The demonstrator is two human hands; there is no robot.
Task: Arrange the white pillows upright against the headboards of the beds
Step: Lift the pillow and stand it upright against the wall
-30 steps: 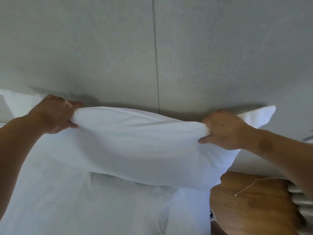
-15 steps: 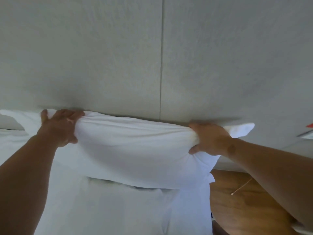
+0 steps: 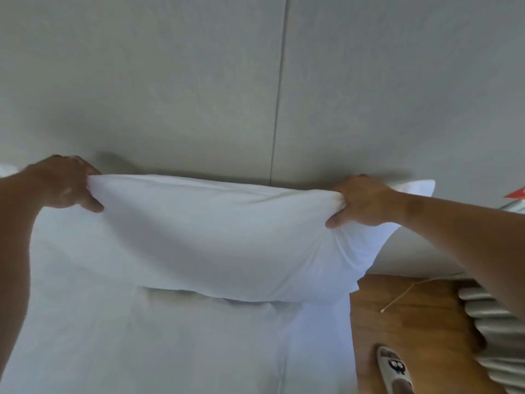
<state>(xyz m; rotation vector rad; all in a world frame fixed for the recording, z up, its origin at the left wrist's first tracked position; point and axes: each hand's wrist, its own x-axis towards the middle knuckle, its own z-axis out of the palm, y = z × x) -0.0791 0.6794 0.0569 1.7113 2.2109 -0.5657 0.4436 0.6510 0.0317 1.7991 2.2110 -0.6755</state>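
Observation:
A white pillow point(image 3: 221, 237) stands upright on the white bed point(image 3: 142, 351), its top edge close to the grey padded headboard point(image 3: 199, 95). My left hand point(image 3: 65, 184) pinches the pillow's top left corner. My right hand point(image 3: 363, 204) grips the top edge near the right corner, which pokes out behind it. The pillow's lower edge rests on the sheet and overhangs the bed's right side slightly.
Wooden floor point(image 3: 403, 322) lies to the right of the bed, with a thin stick on it and a slipper point(image 3: 393, 368) near the bottom. A ribbed grey object point(image 3: 494, 336) sits at the right edge. A vertical seam divides the headboard.
The pillow has been brought back toward the headboard and lowered slightly, then held there. Both hands stay gripped on its top edge. The slipper has come into view.

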